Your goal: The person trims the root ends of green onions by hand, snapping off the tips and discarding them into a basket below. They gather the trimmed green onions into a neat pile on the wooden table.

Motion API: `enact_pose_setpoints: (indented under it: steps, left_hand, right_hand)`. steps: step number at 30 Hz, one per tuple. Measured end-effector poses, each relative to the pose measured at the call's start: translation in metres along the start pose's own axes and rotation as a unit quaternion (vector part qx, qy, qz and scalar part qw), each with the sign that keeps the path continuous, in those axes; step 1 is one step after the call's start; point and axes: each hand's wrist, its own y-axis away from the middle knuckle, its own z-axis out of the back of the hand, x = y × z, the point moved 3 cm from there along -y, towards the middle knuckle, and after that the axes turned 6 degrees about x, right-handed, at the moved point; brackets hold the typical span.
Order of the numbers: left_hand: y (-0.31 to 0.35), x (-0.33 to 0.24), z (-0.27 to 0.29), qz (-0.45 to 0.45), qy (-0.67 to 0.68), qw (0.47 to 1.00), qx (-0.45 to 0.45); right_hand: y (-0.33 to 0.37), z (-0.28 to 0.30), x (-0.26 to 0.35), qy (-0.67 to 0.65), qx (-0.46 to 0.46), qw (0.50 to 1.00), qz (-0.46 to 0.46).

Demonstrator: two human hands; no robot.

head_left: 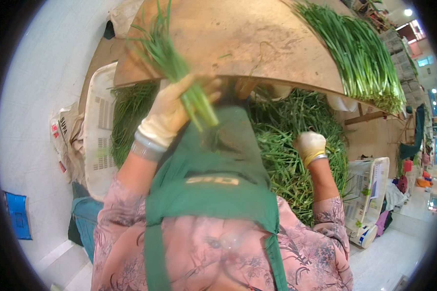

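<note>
A small bunch of garlic chives, green with paler cut ends, stands slanted in my left hand. The gloved fingers, blurred by motion, wrap round it near the pale ends, over the table's near edge. My right hand, also in a pale glove, is closed in a fist just above a heap of loose green leaves to my right. Whatever those fingers may hold is hidden. A big sheaf of garlic chives lies on the wooden table at the far right, pale ends toward me.
A white plastic crate with more greens stands at my left. Another white crate is at the right, beyond the loose heap. A blue object lies on the floor at the left. My green apron hangs between my arms.
</note>
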Motion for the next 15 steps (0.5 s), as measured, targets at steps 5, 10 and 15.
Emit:
enact_pose_setpoints:
  steps: [5,10,15]
  left_hand:
    - [0.016,-0.002,0.003,-0.026,0.045,0.994,-0.095]
    - [0.019,-0.005,0.009,-0.003,0.049,0.998,-0.046]
    - [0.024,-0.014,0.010,-0.021,0.052,0.998,-0.024]
  right_hand:
    - [-0.040,0.156,0.012,-0.264,-0.171,0.926,0.207]
    - [-0.141,0.206,0.043,-0.277,-0.297,0.891,0.203]
    - [-0.177,0.199,0.105,-0.337,-0.302,0.864,0.221]
